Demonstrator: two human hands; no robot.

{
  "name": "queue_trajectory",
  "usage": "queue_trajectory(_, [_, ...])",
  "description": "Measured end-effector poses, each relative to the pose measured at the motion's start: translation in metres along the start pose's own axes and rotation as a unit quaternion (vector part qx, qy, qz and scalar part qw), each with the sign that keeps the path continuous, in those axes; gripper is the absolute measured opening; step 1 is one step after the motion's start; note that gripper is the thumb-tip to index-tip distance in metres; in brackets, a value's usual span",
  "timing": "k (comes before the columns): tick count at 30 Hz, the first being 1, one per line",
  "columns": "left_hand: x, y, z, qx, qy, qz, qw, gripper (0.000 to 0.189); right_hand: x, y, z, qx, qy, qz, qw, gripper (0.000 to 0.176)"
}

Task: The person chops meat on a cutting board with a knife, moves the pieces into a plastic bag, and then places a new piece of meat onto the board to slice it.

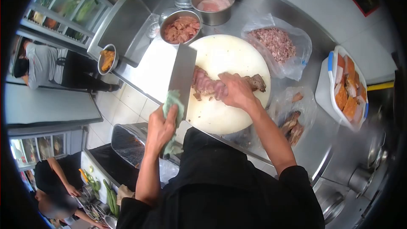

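My left hand (162, 128) is closed around the handle of a cleaver, with a pale green cloth (173, 101) wrapped about the grip. The broad cleaver blade (183, 80) stands over the left side of a round white cutting board (224, 116). On that board lies a long piece of cooked meat (205, 85), pinkish and sliced at its left part, with a dark browned end on the right. My right hand (237, 90) presses down on the meat with its fingers closed over it. Small meat scraps lie below it on the board.
Metal bowls of raw meat pieces (182, 29) and pink liquid (214, 4) stand beyond the board. Right of it are bagged minced meat (275, 44), bagged browned meat (292, 125) and a white tub (324, 78) of roasted chunks. Two people (42, 65) work at left.
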State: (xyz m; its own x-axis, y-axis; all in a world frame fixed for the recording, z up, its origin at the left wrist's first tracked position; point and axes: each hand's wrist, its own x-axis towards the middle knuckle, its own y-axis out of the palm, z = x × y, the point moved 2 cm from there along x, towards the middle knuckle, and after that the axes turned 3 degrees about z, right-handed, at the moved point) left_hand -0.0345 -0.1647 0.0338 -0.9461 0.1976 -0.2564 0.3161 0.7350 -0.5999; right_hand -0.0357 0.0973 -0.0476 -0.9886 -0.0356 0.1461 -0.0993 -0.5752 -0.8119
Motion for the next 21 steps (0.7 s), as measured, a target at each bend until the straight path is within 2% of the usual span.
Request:
queue_trajectory(1, [-0.009, -0.003, 0.007, -0.010, -0.003, -0.008, 1.000, 0.037, 0.003, 0.001, 0.002, 0.030, 0.009, 0.078, 0.996, 0.022])
queue_trajectory(3, [-0.030, -0.006, 0.023, -0.016, -0.077, -0.020, 0.997, 0.038, 0.006, -0.002, 0.008, 0.052, 0.007, 0.109, 0.993, 0.020])
queue_trajectory(5, [-0.043, -0.007, 0.039, -0.028, -0.091, -0.035, 0.995, 0.038, 0.008, -0.001, 0.008, 0.077, 0.027, 0.185, 0.979, 0.055])
queue_trajectory(6, [-0.049, -0.007, 0.050, -0.035, -0.096, -0.037, 0.994, 0.038, 0.005, 0.002, 0.005, 0.069, 0.019, 0.192, 0.979, 0.055])
queue_trajectory(8, [-0.058, -0.005, 0.061, -0.051, -0.104, -0.048, 0.992, 0.038, -0.003, 0.007, -0.001, 0.134, -0.043, 0.085, 0.986, 0.052])
queue_trajectory(9, [-0.062, -0.005, 0.065, -0.064, -0.105, -0.052, 0.991, 0.038, -0.003, 0.008, -0.001, 0.129, -0.051, 0.090, 0.986, 0.052])
queue_trajectory(11, [-0.066, -0.006, 0.069, -0.082, -0.105, -0.060, 0.989, 0.037, -0.003, 0.005, 0.002, 0.024, -0.093, 0.020, 0.995, 0.050])
queue_trajectory(12, [-0.068, -0.007, 0.070, -0.077, -0.101, -0.058, 0.990, 0.037, -0.002, 0.005, 0.005, 0.021, -0.100, 0.022, 0.995, 0.050])
queue_trajectory(14, [-0.071, -0.008, 0.071, -0.075, -0.096, -0.060, 0.991, 0.037, 0.000, 0.007, 0.006, 0.077, -0.027, 0.084, 0.993, 0.052])
queue_trajectory(21, [-0.076, -0.005, 0.078, -0.070, -0.094, -0.041, 0.992, 0.038, 0.000, 0.016, 0.010, 0.074, 0.006, 0.052, 0.996, 0.050])
